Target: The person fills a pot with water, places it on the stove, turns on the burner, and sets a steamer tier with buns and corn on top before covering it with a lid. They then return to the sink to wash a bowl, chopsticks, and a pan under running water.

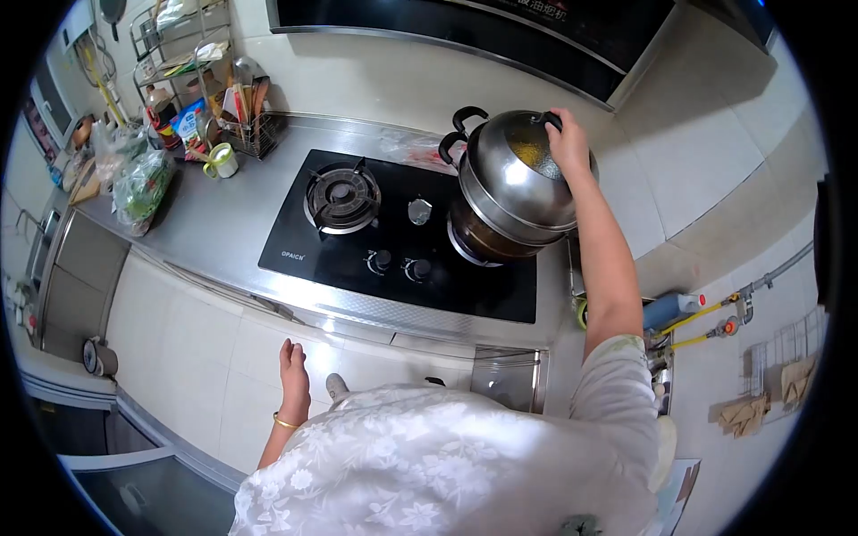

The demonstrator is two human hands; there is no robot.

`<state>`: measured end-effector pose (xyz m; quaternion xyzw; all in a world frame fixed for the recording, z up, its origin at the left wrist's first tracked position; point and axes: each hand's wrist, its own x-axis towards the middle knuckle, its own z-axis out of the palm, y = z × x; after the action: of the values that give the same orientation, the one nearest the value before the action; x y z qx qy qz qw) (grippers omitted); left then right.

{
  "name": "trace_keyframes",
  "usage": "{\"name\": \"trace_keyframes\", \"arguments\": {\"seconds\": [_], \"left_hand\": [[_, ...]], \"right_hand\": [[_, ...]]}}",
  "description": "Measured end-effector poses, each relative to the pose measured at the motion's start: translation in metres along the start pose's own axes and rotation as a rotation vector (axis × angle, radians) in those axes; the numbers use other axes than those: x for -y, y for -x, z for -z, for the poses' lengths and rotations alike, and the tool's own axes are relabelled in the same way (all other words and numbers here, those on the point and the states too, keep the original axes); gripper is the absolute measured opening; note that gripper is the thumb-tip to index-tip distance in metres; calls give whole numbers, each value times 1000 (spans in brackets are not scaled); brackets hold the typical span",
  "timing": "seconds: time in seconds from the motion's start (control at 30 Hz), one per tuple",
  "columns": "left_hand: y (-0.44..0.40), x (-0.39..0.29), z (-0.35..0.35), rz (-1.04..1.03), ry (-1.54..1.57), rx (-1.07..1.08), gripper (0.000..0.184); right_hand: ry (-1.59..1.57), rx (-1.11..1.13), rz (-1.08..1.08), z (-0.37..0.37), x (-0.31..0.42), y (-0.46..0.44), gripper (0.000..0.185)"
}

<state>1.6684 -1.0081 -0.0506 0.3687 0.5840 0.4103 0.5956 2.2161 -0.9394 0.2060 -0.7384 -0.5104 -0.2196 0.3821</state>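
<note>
My right hand [567,143] is closed around the black knob of a domed steel pot lid [514,170] with a glass window. The lid sits on a steel steamer pot [500,210], whose black side handles [454,147] stick out to the left. Under it is the right burner [472,250] of the black gas stove [411,223]. Low by my body, above the floor, my left hand [294,375] hangs with its fingers stretched out and nothing in them. A gold bracelet [286,422] circles that wrist.
The left burner [342,195] carries no pot. On the steel counter [206,232] stand a green-and-white mug [221,162], a utensil basket [253,134] and a plastic bag of greens [143,183]. A range hood [500,36] overhangs the stove, and a tiled wall rises on the right.
</note>
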Motion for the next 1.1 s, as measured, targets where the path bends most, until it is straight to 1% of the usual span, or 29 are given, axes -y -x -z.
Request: {"name": "trace_keyframes", "arguments": {"seconds": [0.07,0.17,0.37,0.47,0.57,0.73,0.87,1.0,1.1], "left_hand": [[-1,7,5,12,6,-5,56],[1,6,4,-12,5,1,56],[6,4,-2,-33,-8,23,55],[9,6,-2,-16,-9,16,55],[9,9,3,0,-38,23,57],[12,8,12,6,-59,34,59],[11,7,22,13,-47,-14,58],[11,5,32,20,-55,-65,57],[7,2,38,30,-54,-74,56]], "right_hand": [[-10,-11,10,1,-3,-1,26],[-62,-14,-31,8,3,-1,25],[-149,-75,7,12,0,-4,22],[-65,-18,-45,15,10,4,23],[-110,-71,-21,4,-1,2,23],[-69,-31,9,4,-6,-2,24],[-63,-32,-35,10,-3,-1,26],[-55,20,-44,5,-2,0,28],[-17,-18,-17,-4,-22,-2,28]]}}
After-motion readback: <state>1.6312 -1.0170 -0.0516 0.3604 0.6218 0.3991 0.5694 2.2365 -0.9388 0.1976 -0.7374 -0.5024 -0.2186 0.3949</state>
